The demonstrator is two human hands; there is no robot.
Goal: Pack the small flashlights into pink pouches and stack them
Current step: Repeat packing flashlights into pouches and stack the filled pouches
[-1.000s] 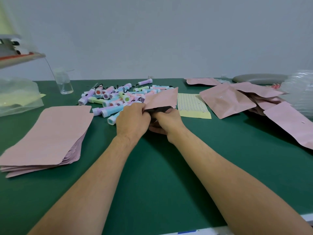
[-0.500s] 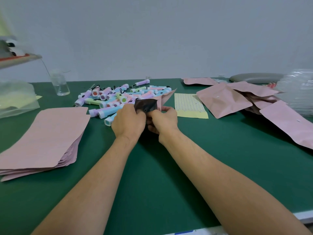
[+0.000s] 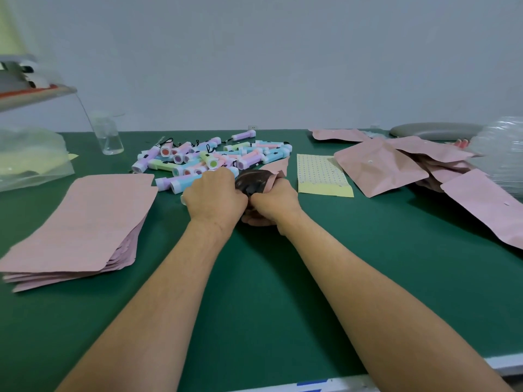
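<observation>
My left hand point(image 3: 213, 198) and my right hand point(image 3: 273, 202) both grip one pink pouch point(image 3: 259, 181) at the table's middle, spreading its mouth so the dark lining shows. Whether a flashlight is inside it is hidden. A heap of pastel flashlights point(image 3: 210, 158) lies just beyond my hands. A flat stack of empty pink pouches point(image 3: 80, 224) sits at the left. Filled pink pouches point(image 3: 380, 165) lie piled at the right.
A dotted sticker sheet point(image 3: 322, 176) lies right of my hands. A clear bottle point(image 3: 109, 135) and a plastic bag point(image 3: 31, 159) stand at the back left, a grey pad point(image 3: 435, 131) and clear plastic wrap point(image 3: 503, 154) at the back right. The green table point(image 3: 268, 306) ends near me.
The pouch lay flatter between my hands before; now its mouth is pulled wide and the dark inside faces up. Both hands have stayed close together at the same spot.
</observation>
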